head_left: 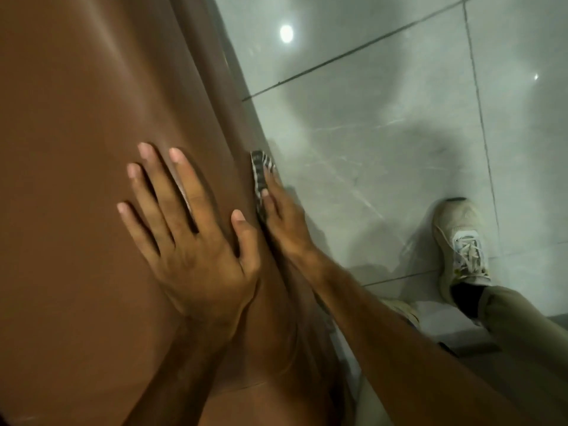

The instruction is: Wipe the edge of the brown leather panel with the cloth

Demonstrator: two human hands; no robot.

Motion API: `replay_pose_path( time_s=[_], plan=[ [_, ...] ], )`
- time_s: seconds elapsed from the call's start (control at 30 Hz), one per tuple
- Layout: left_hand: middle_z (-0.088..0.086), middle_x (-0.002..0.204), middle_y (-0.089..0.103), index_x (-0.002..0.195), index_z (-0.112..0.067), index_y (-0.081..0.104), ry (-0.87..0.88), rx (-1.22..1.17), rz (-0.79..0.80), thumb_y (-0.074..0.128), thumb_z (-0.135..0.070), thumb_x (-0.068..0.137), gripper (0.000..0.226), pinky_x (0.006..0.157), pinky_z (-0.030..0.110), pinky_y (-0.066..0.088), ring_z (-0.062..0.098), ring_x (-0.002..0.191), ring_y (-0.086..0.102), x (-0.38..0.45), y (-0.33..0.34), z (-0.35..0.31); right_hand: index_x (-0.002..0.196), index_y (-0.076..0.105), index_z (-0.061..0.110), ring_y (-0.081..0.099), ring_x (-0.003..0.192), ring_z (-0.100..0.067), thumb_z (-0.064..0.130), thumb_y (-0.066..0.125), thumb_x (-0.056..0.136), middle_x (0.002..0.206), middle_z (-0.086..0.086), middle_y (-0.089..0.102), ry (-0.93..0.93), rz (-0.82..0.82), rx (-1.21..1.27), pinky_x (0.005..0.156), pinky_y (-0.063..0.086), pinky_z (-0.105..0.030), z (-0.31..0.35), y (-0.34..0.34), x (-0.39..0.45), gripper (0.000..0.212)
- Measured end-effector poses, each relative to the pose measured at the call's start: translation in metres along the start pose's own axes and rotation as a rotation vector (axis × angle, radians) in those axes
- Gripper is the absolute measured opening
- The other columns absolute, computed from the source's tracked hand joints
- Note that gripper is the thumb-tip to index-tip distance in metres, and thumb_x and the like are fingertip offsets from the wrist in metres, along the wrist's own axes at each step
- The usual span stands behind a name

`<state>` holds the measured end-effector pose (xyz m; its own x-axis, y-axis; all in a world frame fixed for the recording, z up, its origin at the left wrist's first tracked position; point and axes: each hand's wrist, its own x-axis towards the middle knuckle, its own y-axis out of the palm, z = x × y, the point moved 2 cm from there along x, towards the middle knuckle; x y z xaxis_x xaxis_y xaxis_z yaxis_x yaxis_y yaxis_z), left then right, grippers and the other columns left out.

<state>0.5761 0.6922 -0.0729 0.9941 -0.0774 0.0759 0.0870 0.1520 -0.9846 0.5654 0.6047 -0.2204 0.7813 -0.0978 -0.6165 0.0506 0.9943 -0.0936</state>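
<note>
Head view: right hand pinches the soft, limp striped black-and-white cloth against the smooth brown leather panel edge, one o'clock of the flat, splayed left hand.

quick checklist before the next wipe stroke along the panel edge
1. Cloth on the edge: ok. The striped cloth lies against the side edge of the brown leather panel.
2. Right hand pressing the cloth: ok, fingers flat on it.
3. Left hand bracing the panel: ok, palm spread on its face.
4. Edge ahead free of obstacles: ok, nothing along it further up.
5. Edge behind already clean: cannot tell, too blurred.
6. Footing: ok, sneaker flat on the tiled floor.
</note>
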Motion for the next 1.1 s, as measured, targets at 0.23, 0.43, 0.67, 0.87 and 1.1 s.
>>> replay_pose_path(
  time_s=[0.23, 0.43, 0.67, 0.87, 1.1],
  plan=[
    [0.022, 0.186, 0.013, 0.179, -0.007, 0.015, -0.017, -0.001, 0.132, 0.050, -0.042, 0.105, 0.088, 0.142, 0.062, 0.016, 0.039, 0.174, 0.012, -0.010, 0.029, 0.020, 0.152, 0.038, 0.035, 0.044, 0.145, -0.022, 0.028, 0.044, 0.107, 0.156, -0.002, 0.048, 0.385, 0.097, 0.019, 0.117, 0.032, -0.025, -0.100, 0.022, -0.057, 0.046],
    [0.020, 0.187, 0.007, 0.179, -0.006, 0.012, 0.020, -0.075, 0.172, 0.052, -0.042, 0.105, 0.091, 0.143, 0.061, 0.011, 0.037, 0.175, 0.006, 0.057, 0.049, 0.025, 0.152, 0.036, 0.043, 0.026, 0.151, 0.000, 0.016, 0.046, 0.104, 0.165, 0.012, 0.030, 0.060, 0.096, 0.072, 0.125, 0.023, -0.024, -0.031, 0.021, -0.049, 0.055],
    [0.022, 0.184, 0.023, 0.177, -0.007, 0.022, 0.024, -0.013, -0.072, 0.056, -0.042, 0.100, 0.091, 0.143, 0.056, 0.017, 0.037, 0.173, 0.019, 0.082, 0.038, 0.013, 0.152, 0.040, 0.029, 0.051, 0.138, -0.027, 0.032, 0.038, 0.108, 0.152, -0.008, 0.051, 0.198, 0.005, 0.042, 0.116, 0.039, -0.031, -0.013, 0.015, 0.060, 0.045],
    [0.022, 0.185, 0.017, 0.178, -0.006, 0.017, 0.019, 0.007, 0.025, 0.049, -0.044, 0.104, 0.090, 0.141, 0.061, 0.019, 0.038, 0.174, 0.015, 0.085, 0.028, 0.007, 0.151, 0.042, 0.034, 0.042, 0.146, -0.016, 0.020, 0.047, 0.106, 0.158, 0.003, 0.044, 0.162, 0.070, -0.011, 0.122, 0.035, -0.033, 0.007, -0.006, -0.023, 0.048],
    [0.024, 0.183, 0.024, 0.177, -0.006, 0.021, 0.045, 0.030, -0.066, 0.044, -0.048, 0.106, 0.085, 0.142, 0.058, 0.017, 0.039, 0.173, 0.021, 0.086, 0.047, 0.013, 0.154, 0.039, 0.019, 0.050, 0.140, -0.027, 0.022, 0.038, 0.109, 0.156, -0.009, 0.047, -0.042, 0.022, -0.092, 0.116, 0.040, -0.036, 0.045, 0.015, 0.109, 0.045]
  ],
)
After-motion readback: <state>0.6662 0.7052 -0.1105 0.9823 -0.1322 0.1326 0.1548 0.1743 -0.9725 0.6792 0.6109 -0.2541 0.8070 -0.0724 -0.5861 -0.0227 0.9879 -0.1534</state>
